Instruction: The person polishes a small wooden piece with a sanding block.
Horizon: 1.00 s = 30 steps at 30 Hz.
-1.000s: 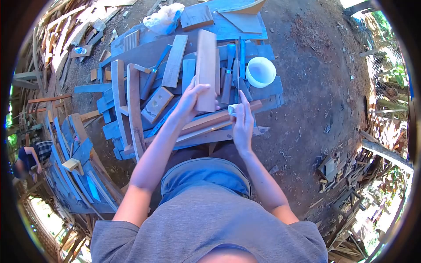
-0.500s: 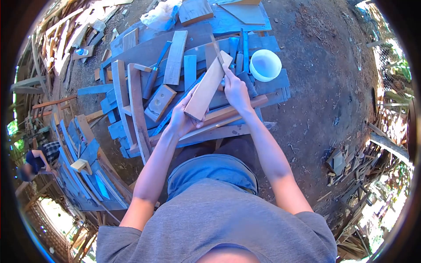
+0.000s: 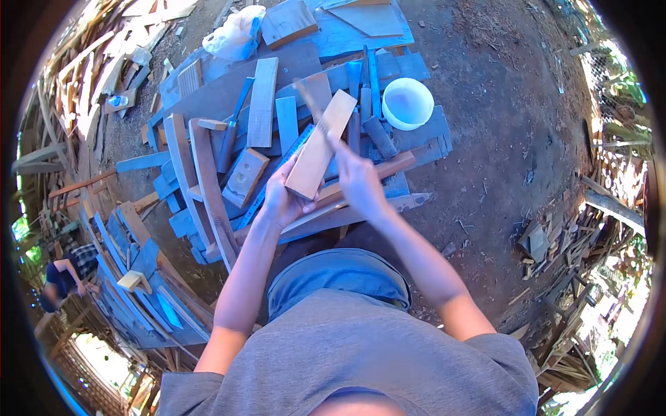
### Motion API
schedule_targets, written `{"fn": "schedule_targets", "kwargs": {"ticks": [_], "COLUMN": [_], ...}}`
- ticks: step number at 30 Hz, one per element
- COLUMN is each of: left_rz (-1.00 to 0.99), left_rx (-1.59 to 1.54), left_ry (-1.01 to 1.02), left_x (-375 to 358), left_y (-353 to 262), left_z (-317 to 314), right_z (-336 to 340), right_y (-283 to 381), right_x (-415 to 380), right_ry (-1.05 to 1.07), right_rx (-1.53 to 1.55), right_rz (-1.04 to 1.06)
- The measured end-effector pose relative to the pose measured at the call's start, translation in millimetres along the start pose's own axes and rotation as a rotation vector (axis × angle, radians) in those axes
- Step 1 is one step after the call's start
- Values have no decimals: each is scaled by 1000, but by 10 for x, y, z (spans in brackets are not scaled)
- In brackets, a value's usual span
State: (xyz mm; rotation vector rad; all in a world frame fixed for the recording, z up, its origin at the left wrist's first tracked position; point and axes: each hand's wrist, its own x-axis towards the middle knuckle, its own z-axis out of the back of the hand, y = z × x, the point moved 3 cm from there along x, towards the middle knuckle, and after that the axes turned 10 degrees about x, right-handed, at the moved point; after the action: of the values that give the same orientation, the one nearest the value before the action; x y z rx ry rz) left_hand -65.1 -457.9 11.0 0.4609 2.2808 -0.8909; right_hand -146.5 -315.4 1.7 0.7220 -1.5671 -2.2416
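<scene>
My left hand (image 3: 286, 197) is wrapped round the lower end of a pale wooden block (image 3: 320, 147), which is held at a slant over the bench. In my right hand (image 3: 358, 179), smeared by motion, is a long thin tool (image 3: 309, 102) that crosses the upper face of the block. I cannot tell the tool's exact kind. Below my hands lie long wooden boards (image 3: 388, 166). Left of the block are a blue-marked ruler or saw-like strip (image 3: 257, 208), a wooden hand block with round hollows (image 3: 244, 177) and a chisel with a dark handle (image 3: 227, 147).
A white bucket (image 3: 408, 104) stands at the bench's right, beside a mallet (image 3: 379, 137) and several upright-lying tools. Curved wooden legs (image 3: 211, 187) lie at the left. A white plastic bag (image 3: 234, 33) is at the back. Another person (image 3: 62, 272) works at a wood pile on the left.
My right hand has moved down and left along the block, and the thin tool has swung across its face. The block has shifted slightly left and down in view.
</scene>
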Motion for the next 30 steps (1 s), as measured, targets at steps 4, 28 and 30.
{"fn": "schedule_targets", "kwargs": {"ticks": [4,28,30], "left_rz": [40,-24,-4], "left_rx": [-38,-144,-152], "left_ry": [28,-141,-127], "left_x": [-3,-269,-250], "left_y": [-33,-307,-267], "left_z": [10,176,188], "right_z": [1,-231,-150], "right_y": [6,575,391], "right_x": [-41,-422,-41], "right_ry": [16,180,200], "right_rx": [121,11,15], "right_rz": [91,234,6]}}
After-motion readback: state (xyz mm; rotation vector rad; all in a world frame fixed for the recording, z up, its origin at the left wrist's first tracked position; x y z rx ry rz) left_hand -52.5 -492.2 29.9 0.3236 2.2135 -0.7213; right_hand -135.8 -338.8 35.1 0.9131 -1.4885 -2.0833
